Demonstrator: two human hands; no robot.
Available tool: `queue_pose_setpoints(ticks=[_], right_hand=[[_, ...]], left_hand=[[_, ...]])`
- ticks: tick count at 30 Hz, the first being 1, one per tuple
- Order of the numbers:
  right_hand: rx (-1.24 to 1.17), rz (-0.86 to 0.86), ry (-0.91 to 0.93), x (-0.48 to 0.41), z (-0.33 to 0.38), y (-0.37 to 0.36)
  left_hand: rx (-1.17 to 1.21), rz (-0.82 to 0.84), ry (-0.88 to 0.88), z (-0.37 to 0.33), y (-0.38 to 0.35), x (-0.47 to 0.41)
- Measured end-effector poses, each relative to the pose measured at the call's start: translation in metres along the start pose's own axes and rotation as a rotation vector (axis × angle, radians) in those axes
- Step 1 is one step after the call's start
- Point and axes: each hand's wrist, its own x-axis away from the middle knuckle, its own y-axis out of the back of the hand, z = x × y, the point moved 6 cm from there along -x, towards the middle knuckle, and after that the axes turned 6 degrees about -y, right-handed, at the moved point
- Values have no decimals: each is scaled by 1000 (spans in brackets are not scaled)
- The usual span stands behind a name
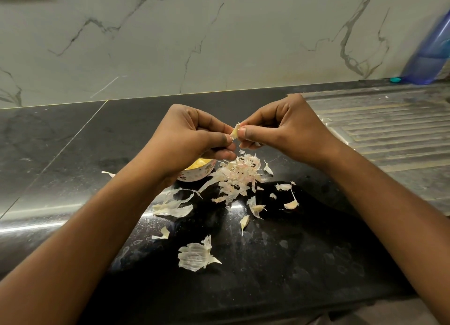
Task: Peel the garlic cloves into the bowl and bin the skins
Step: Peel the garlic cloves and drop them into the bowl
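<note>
My left hand [192, 136] and my right hand [280, 127] meet above the black counter and both pinch one small garlic cloves piece [235, 132] between thumbs and fingertips. A flap of its skin sticks up at the top. Below my left wrist stands the small patterned bowl [194, 172], mostly hidden, with yellowish peeled garlic inside. Right of the bowl lies a heap of pinkish-white skins [237, 175]. Unpeeled cloves [291, 204] lie to the lower right of the heap. Larger loose skins [196, 255] are scattered toward the front edge.
The black stone counter [73, 154] runs left to right under a marbled wall. A ribbed steel drainboard [389, 130] fills the right side. A blue plastic bottle [431, 54] and a teal cap [395, 80] stand at the back right.
</note>
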Motion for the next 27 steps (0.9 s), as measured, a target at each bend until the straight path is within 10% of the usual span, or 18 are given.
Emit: queue_pose_setpoints(ticks=[27], right_hand=[[-123, -40, -24, -2, -1, 2]], left_hand=[[169, 50, 51, 1, -2, -2]])
